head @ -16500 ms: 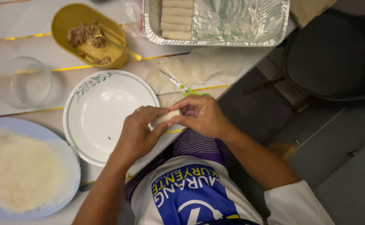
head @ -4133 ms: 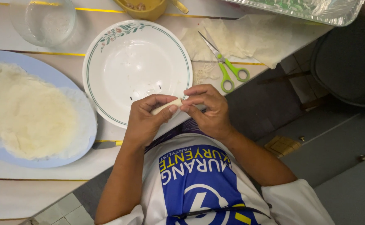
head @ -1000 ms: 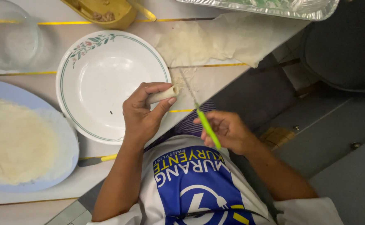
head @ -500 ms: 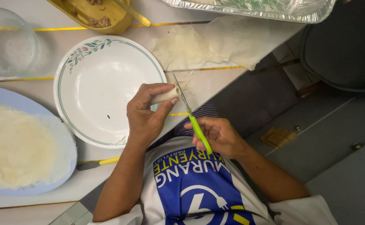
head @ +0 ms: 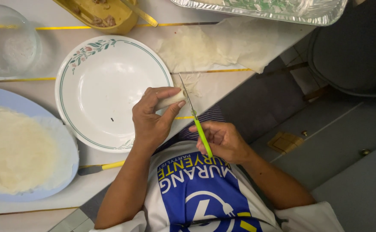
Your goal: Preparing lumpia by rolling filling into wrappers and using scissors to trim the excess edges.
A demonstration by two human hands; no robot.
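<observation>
My left hand (head: 151, 118) grips a small pale rolled wrapper (head: 171, 99) over the right rim of a white plate with a green rim (head: 98, 81). My right hand (head: 222, 139) holds green-handled scissors (head: 195, 118), blades pointing up and touching the roll's right end. Both hands are above the table's near edge, in front of my blue printed shirt.
A blue plate with a stack of thin pale wrappers (head: 18, 150) lies at left. A clear glass bowl (head: 7, 41), a yellow container with filling (head: 100, 15) and a foil tray (head: 265, 8) sit farther back. Loose wrappers (head: 213, 45) lie beside the plate. A yellow-handled utensil (head: 102, 166) lies at the edge.
My right hand has picked up the scissors and brought them to the end of the roll, which my left hand now holds alone.
</observation>
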